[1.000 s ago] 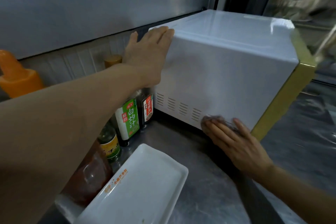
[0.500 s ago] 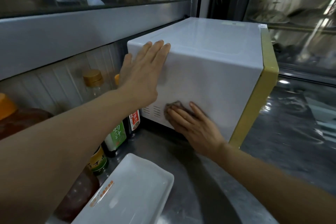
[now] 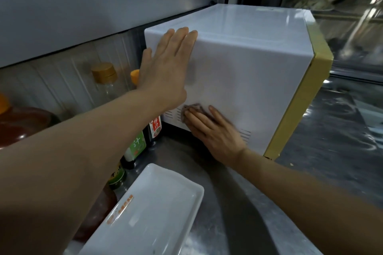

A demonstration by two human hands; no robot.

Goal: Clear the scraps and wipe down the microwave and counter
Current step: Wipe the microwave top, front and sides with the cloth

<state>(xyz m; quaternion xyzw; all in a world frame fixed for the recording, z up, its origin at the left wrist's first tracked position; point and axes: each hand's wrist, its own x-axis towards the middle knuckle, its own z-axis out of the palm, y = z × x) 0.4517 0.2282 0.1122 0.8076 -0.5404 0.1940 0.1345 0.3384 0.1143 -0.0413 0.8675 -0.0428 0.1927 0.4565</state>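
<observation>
A white microwave [image 3: 248,64] with a yellow front frame stands on the steel counter [image 3: 238,203]. My left hand [image 3: 165,72] lies flat, fingers apart, against the upper rear corner of its side panel. My right hand [image 3: 213,130] presses a small brownish-grey cloth [image 3: 192,109] flat against the lower part of that panel, over the vent slots. Most of the cloth is hidden under my fingers.
A white rectangular tray [image 3: 149,213] lies on the counter in front of me. Several sauce bottles [image 3: 136,147] stand along the wall left of the microwave, under a grey ledge. Glass panels rise behind and to the right.
My right hand has slid the cloth leftward along the lower side panel, from near the front edge toward the rear vents. My left hand stays braced on the upper corner.
</observation>
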